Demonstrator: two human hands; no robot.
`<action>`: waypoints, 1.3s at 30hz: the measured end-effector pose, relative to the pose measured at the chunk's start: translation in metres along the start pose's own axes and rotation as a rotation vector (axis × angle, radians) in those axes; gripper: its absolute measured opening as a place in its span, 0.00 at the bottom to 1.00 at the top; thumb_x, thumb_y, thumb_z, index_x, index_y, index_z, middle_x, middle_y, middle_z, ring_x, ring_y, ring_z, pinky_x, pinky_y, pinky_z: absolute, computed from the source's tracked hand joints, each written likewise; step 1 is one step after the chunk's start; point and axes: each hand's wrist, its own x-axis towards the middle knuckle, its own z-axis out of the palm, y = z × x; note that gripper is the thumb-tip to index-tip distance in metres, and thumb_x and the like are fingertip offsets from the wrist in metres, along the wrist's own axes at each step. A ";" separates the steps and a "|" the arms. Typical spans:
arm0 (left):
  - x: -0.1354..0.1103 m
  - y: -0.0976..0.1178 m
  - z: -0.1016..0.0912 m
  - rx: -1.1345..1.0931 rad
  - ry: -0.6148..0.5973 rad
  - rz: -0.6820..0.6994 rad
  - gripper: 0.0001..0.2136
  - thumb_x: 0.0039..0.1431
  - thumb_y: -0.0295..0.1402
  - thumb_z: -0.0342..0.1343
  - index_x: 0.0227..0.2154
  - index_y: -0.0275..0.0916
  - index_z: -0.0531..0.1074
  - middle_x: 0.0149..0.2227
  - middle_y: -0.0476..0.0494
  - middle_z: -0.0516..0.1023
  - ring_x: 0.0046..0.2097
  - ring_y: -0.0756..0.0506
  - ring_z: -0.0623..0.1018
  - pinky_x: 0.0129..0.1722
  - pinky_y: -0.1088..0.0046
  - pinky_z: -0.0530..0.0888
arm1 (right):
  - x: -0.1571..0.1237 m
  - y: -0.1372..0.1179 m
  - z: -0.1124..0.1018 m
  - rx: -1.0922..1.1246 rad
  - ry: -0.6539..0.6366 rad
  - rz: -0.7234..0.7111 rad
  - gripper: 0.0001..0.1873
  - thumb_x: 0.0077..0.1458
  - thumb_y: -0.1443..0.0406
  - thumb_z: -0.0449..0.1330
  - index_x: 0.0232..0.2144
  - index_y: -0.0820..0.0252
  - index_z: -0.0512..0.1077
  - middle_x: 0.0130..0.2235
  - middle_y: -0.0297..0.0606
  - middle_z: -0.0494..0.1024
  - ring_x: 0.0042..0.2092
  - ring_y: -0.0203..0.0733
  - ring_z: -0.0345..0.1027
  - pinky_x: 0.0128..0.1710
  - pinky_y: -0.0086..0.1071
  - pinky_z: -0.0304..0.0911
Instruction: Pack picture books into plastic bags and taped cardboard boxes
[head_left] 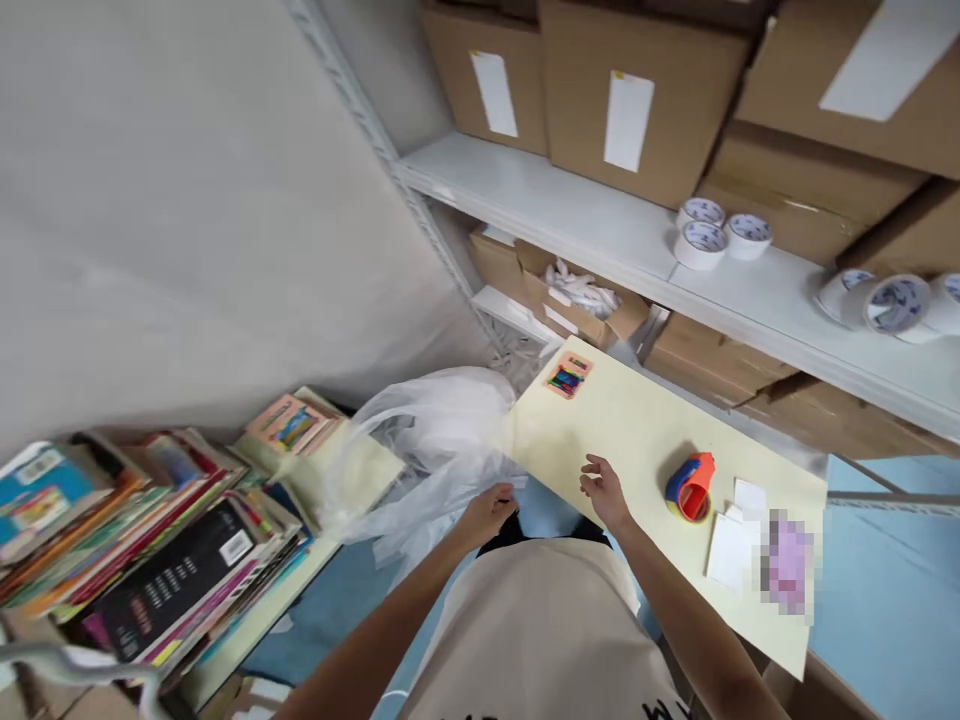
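Observation:
My left hand (487, 514) is just in front of my waist, its fingers loosely bent and nothing visible in it. Right behind it lies a heap of clear plastic bags (450, 420); whether they touch cannot be made out. My right hand (602, 487) hovers over the near edge of a pale yellow table (630, 420), fingers slightly apart and empty. To its right on the table stands an orange and blue tape dispenser (691, 488). A small colourful picture card (568, 375) lies at the table's far left corner.
White papers (731, 550) and a blurred purple item (787, 565) lie at the table's right end. Stacked books (180, 570) fill a surface on the left. Behind, a metal shelf (525, 210) bears cardboard boxes (637, 100) and several tape rolls (701, 245). An opened box (570, 300) sits below.

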 end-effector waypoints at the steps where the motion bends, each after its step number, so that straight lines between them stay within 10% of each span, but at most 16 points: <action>1: -0.002 -0.009 -0.013 -0.002 0.031 0.009 0.18 0.47 0.41 0.58 0.42 0.40 0.75 0.44 0.39 0.81 0.42 0.39 0.81 0.45 0.64 0.76 | 0.004 -0.007 0.016 -0.046 -0.059 -0.018 0.23 0.44 0.57 0.61 0.45 0.56 0.70 0.38 0.36 0.74 0.28 0.34 0.67 0.32 0.34 0.67; 8: 0.002 -0.080 -0.113 0.204 0.230 -0.126 0.18 0.54 0.42 0.54 0.45 0.39 0.72 0.47 0.37 0.80 0.45 0.40 0.80 0.44 0.66 0.74 | 0.015 -0.038 0.141 -0.367 -0.396 -0.118 0.16 0.47 0.64 0.62 0.42 0.54 0.75 0.37 0.34 0.79 0.31 0.35 0.70 0.35 0.33 0.68; 16: 0.033 -0.134 -0.184 0.193 0.215 -0.052 0.18 0.55 0.37 0.53 0.47 0.38 0.73 0.50 0.35 0.78 0.49 0.38 0.79 0.49 0.65 0.73 | 0.035 -0.040 0.242 -0.736 -0.418 -0.264 0.14 0.49 0.68 0.63 0.40 0.53 0.77 0.37 0.34 0.80 0.33 0.38 0.73 0.37 0.34 0.69; 24: 0.099 -0.122 -0.231 -0.031 0.253 0.169 0.26 0.42 0.24 0.54 0.48 0.38 0.75 0.55 0.41 0.75 0.59 0.35 0.71 0.62 0.64 0.65 | 0.092 -0.031 0.307 -1.231 -0.704 -0.260 0.13 0.46 0.76 0.59 0.30 0.57 0.80 0.45 0.44 0.79 0.46 0.50 0.73 0.46 0.38 0.67; 30: 0.122 -0.126 -0.245 -0.034 0.214 0.264 0.27 0.45 0.22 0.50 0.52 0.36 0.74 0.56 0.42 0.75 0.58 0.38 0.72 0.61 0.63 0.67 | 0.137 -0.002 0.351 -1.410 -0.867 -0.245 0.22 0.48 0.77 0.59 0.45 0.60 0.76 0.68 0.45 0.56 0.68 0.56 0.46 0.62 0.47 0.51; 39: 0.122 -0.130 -0.247 -0.016 0.178 0.261 0.27 0.44 0.24 0.55 0.53 0.36 0.73 0.56 0.39 0.75 0.58 0.36 0.72 0.61 0.62 0.66 | 0.134 -0.023 0.344 -1.401 -0.860 -0.297 0.30 0.52 0.78 0.51 0.57 0.59 0.68 0.64 0.42 0.64 0.63 0.45 0.59 0.62 0.43 0.55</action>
